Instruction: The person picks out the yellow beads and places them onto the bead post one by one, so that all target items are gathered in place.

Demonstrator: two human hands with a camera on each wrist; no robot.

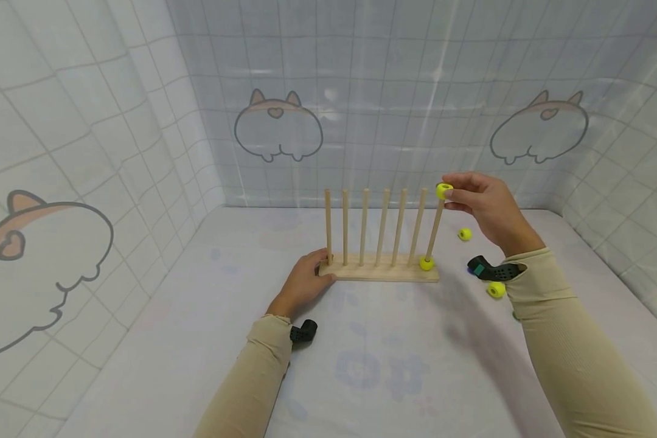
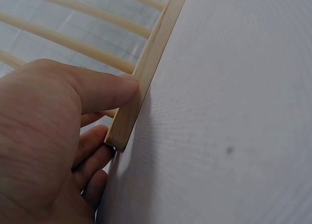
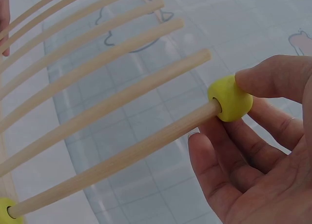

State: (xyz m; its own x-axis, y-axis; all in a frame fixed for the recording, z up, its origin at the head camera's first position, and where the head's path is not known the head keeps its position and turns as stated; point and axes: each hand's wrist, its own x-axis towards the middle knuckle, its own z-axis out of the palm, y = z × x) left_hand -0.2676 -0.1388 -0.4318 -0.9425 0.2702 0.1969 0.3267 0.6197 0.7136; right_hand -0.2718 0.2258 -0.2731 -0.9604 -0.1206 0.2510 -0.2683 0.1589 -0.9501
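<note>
A wooden rack [image 1: 380,274] with a row of several upright dowels stands on the table. My left hand [image 1: 308,281] grips the left end of its base; in the left wrist view the thumb [image 2: 114,91] presses the front edge while the fingers curl behind the end. At the top of the rightmost dowel [image 3: 131,153], my right hand [image 1: 484,201] pinches a yellow bead [image 3: 229,98] between thumb and fingers. The dowel's tip is inside the bead's hole. Another yellow bead [image 1: 426,263] sits at the foot of that same dowel, on the base.
Loose yellow beads lie to the right of the rack, one farther back [image 1: 465,234] and one nearer [image 1: 496,289] by the right sleeve. A green thing [image 1: 517,316] peeks out beside that sleeve. Tile-patterned cloth walls [image 1: 361,121] enclose the table at the back and sides.
</note>
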